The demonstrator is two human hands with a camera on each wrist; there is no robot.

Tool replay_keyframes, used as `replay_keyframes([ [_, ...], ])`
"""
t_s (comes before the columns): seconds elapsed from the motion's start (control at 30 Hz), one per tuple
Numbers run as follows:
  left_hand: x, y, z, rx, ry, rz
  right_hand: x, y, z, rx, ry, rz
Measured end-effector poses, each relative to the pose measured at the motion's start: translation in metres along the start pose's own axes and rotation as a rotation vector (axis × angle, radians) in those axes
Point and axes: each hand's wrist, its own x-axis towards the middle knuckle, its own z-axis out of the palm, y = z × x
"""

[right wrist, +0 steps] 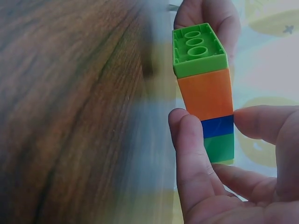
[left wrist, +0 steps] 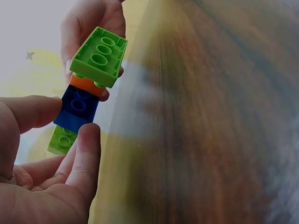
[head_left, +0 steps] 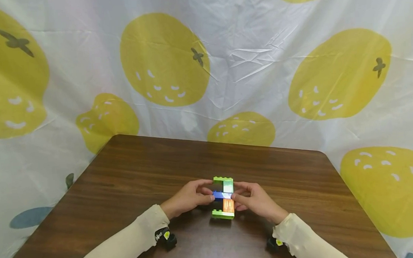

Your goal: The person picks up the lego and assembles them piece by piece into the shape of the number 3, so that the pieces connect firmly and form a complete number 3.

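Both hands hold one E-shaped build of plastic toy building bricks over the table. Its ends are a near lime-green brick and a far lime-green brick. Between them sit an orange brick, a blue brick and a green brick. My left hand pinches the protruding end of the blue brick between thumb and fingers. From the other side, my right hand grips the build's spine around the blue brick. Hollow undersides with round tubes show on the near lime-green brick in both wrist views.
The brown wooden table lies beneath the hands, its far corners rounded. Behind it hangs a white cloth printed with yellow fruit. A dark wrist device sits at the left sleeve, and another at the right sleeve.
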Motion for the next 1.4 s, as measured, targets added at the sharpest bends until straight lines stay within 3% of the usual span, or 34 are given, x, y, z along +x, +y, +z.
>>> replay_keyframes([
  [0.7, 0.014, -0.008, 0.002, -0.056, -0.038, -0.041, 0.009, 0.011, -0.007, -0.023, -0.037, 0.047],
  [1.03, 0.020, -0.011, -0.001, -0.023, -0.025, -0.032, 0.018, 0.010, -0.008, -0.086, -0.065, 0.059],
  [1.4, 0.023, -0.014, -0.002, 0.008, -0.021, -0.034, 0.021, 0.012, -0.010, -0.085, -0.070, 0.079],
])
